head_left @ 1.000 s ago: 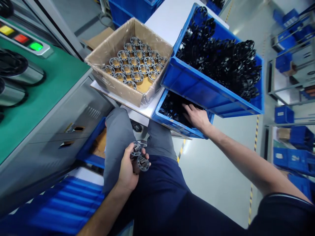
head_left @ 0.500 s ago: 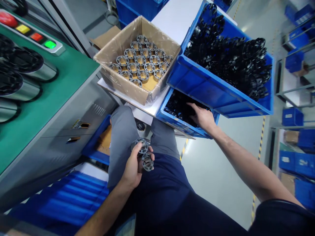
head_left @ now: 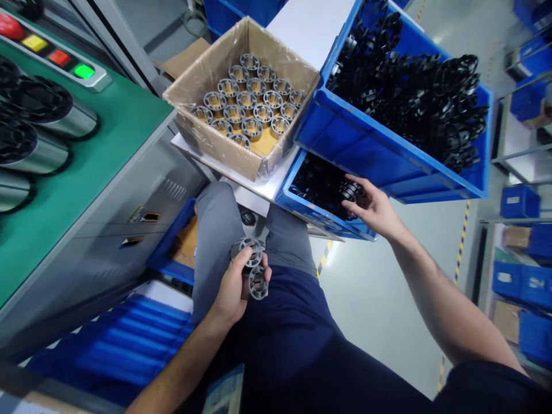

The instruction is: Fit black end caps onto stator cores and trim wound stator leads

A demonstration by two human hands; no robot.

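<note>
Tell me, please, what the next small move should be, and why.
I would probably draw the right hand clear of the lower blue bin toward the left hand: its thumb and fingers hold black rings at the bin's opening, while the left hand holds two metal parts over the lap.

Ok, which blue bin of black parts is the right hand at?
The lower blue bin: the right hand holds black parts at its opening. The upper blue bin, partly hiding it, has neither hand inside.
</note>
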